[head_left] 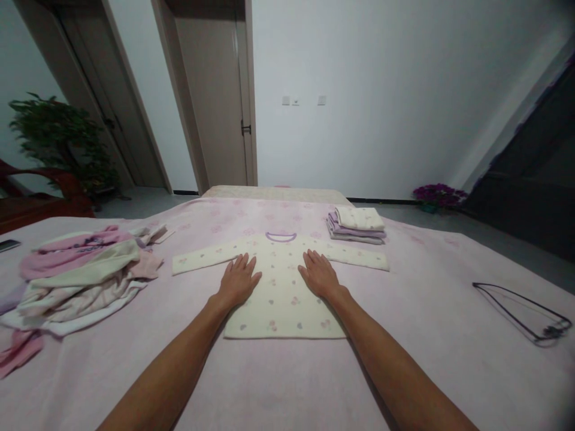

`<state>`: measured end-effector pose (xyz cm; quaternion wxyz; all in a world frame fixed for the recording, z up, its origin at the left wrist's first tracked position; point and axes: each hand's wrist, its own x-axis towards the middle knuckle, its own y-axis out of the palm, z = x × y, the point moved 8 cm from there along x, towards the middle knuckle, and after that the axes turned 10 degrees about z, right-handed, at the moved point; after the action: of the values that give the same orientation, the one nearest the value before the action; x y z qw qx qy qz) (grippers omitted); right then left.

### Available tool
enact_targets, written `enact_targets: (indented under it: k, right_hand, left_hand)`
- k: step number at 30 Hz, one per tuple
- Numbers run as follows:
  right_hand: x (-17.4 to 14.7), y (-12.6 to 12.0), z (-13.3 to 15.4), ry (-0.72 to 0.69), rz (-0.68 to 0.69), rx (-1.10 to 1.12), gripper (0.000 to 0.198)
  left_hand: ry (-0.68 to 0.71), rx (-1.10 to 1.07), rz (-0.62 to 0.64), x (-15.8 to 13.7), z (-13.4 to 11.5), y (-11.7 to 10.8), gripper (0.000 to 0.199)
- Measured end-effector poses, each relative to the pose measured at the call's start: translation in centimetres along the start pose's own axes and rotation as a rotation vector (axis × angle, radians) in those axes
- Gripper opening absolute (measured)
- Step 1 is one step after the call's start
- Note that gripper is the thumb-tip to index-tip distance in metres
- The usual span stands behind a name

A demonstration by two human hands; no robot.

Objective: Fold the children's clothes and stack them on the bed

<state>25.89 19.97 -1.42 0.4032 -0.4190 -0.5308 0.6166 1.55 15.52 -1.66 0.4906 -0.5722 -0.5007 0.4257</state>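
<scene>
A cream long-sleeved top (pixel 281 299) with small printed motifs and a purple neckline lies spread flat, its sleeves stretched out to both sides and its hem toward me. My left hand (pixel 240 279) rests palm down on the top's left side near the armpit, fingers spread. On the opposite side, my right hand (pixel 318 273) lies flat at the base of the right sleeve, its fingers also extended. Neither hand grips anything.
The top lies on a pink bedspread (pixel 426 281). To the left is a rumpled heap of clothes (pixel 90 269), with a phone (pixel 9 245) beyond it. A folded stack of clothes (pixel 357 224) sits at the back right; a black cord-like loop (pixel 512 293) lies at far right.
</scene>
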Motion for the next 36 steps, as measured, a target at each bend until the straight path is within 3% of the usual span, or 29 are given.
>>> enact_targets:
  k: [5, 12, 19, 25, 31, 36]
  right_hand:
    - [0.2, 0.1, -0.3, -0.006, -0.039, -0.012, 0.065]
    - [0.5, 0.3, -0.4, -0.018, -0.053, -0.030, 0.064]
    - [0.5, 0.5, -0.4, -0.027, -0.068, -0.038, 0.064]
    - [0.4, 0.3, -0.4, -0.016, -0.067, -0.028, 0.063]
    - [0.2, 0.0, -0.3, -0.021, -0.080, -0.031, 0.062]
    - [0.1, 0.1, -0.3, -0.016, -0.086, -0.019, 0.060]
  left_hand:
    - [-0.062, -0.181, -0.144, -0.8, 3.1, -2.3, 0.039]
    - [-0.455, -0.190, -0.360, -2.3, 11.7, -5.5, 0.041]
    - [-0.735, -0.135, -0.323, -3.8, 18.5, -5.2, 0.042]
    - [-0.803, -0.122, -0.256, -3.6, 21.2, -4.8, 0.048]
    - [-0.800, -0.119, -0.258, -3.9, 21.9, -5.0, 0.051]
    - [-0.823, -0.249, -0.237, -3.9, 22.5, -4.4, 0.056]
